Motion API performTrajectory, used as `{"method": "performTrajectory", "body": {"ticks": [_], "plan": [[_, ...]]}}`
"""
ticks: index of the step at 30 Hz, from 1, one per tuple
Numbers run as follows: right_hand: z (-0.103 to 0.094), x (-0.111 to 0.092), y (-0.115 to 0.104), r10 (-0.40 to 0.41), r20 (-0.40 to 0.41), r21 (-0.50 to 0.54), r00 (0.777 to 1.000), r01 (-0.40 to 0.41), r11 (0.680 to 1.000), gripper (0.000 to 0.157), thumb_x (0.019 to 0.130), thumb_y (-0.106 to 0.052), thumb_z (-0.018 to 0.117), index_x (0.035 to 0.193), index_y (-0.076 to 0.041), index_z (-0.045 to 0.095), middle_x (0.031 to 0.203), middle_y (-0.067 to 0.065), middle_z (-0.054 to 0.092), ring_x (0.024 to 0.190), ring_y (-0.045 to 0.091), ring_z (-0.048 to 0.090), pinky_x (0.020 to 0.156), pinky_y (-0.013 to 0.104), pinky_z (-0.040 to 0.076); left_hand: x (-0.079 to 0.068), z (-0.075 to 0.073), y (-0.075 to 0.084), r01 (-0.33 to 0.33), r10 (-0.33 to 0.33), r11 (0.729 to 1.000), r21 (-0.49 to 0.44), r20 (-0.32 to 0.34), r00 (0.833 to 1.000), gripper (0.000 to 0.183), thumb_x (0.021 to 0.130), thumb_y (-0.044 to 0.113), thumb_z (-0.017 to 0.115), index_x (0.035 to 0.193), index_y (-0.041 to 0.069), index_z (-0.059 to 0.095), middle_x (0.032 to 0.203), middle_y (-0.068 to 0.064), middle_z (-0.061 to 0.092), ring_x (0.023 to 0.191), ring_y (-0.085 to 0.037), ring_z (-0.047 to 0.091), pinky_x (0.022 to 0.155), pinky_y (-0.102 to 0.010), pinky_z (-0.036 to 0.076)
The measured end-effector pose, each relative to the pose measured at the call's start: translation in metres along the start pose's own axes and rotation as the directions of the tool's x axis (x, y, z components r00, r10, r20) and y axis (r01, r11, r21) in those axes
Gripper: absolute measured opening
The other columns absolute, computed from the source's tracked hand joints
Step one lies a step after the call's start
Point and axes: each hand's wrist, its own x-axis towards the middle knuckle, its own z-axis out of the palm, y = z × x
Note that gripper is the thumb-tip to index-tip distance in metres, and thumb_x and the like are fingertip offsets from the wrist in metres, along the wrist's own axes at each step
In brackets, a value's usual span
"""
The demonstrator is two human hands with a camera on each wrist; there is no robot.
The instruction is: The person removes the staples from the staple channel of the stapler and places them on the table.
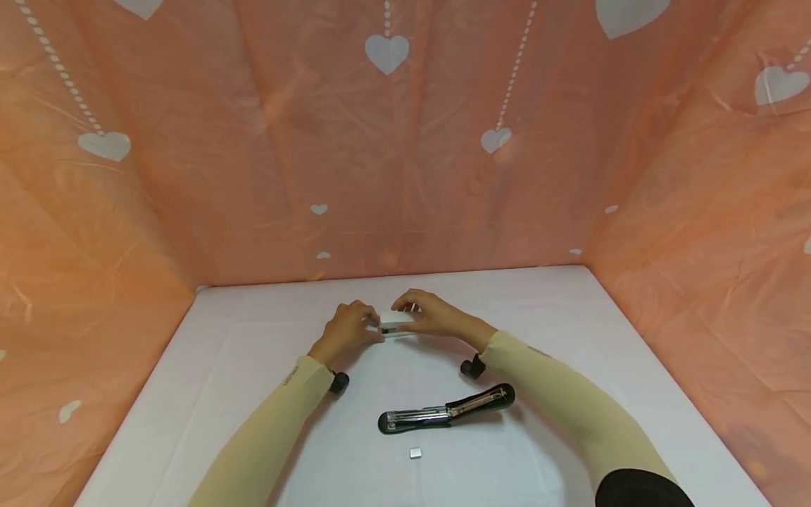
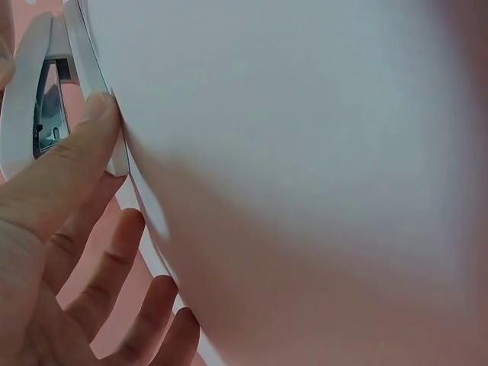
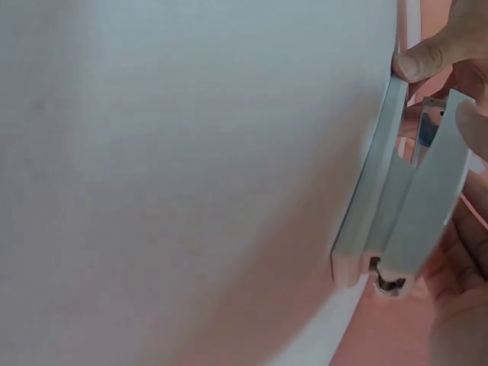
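Observation:
A white hinged device (image 1: 394, 317), flat-based with a curved upper arm and metal parts, is at the far middle of the table. Whether it is a stapler or a hole punch I cannot tell. My left hand (image 1: 348, 329) pinches one end of its base, thumb on the near edge in the left wrist view. My right hand (image 1: 438, 317) grips the device from the other side. In the right wrist view, the upper arm (image 3: 427, 202) stands apart from the base (image 3: 374, 183), with metal showing between them. Fingers hide part of the device.
Nearer on the white table (image 1: 253, 352) lies a black stapler (image 1: 415, 418), folded wide with its metal channel showing. A small silver block (image 1: 415, 453), seemingly staples, lies in front of it. Orange curtains (image 1: 405, 176) with pale hearts enclose the table's back and sides.

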Motion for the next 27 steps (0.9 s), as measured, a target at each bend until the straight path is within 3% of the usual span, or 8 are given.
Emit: {"method": "performTrajectory", "body": {"ticks": [7, 15, 27], "plan": [[0.003, 0.005, 0.004, 0.020, -0.004, 0.017, 1.000, -0.020, 1.000, 0.038, 0.096, -0.016, 0.083, 0.129, -0.003, 0.070, 0.126, 0.014, 0.071, 0.114, 0.029, 0.067, 0.099, 0.037, 0.051, 0.001, -0.003, 0.004, 0.019, -0.019, 1.000, -0.014, -0.001, 1.000, 0.024, 0.086, 0.027, 0.093, 0.100, 0.014, 0.078, 0.124, -0.009, 0.067, 0.124, -0.042, 0.054, 0.095, -0.064, 0.049], [0.009, 0.009, 0.005, 0.045, 0.020, -0.017, 0.999, -0.045, 0.999, 0.038, 0.096, -0.021, 0.085, 0.128, -0.005, 0.073, 0.123, 0.009, 0.072, 0.113, 0.024, 0.065, 0.098, 0.033, 0.050, -0.001, -0.004, 0.006, 0.013, -0.013, 1.000, 0.001, -0.001, 1.000, 0.025, 0.086, 0.026, 0.093, 0.100, 0.013, 0.077, 0.120, -0.008, 0.068, 0.121, -0.043, 0.055, 0.096, -0.061, 0.050], [0.011, 0.013, 0.003, 0.071, 0.017, -0.022, 0.997, -0.071, 0.997, 0.036, 0.093, -0.025, 0.088, 0.121, -0.004, 0.079, 0.108, 0.005, 0.071, 0.092, 0.013, 0.059, 0.083, 0.026, 0.047, 0.002, -0.002, 0.006, 0.031, -0.030, 0.999, 0.028, -0.011, 0.999, 0.025, 0.084, 0.026, 0.094, 0.095, 0.013, 0.076, 0.116, -0.007, 0.068, 0.118, -0.044, 0.056, 0.092, -0.060, 0.050]]}}
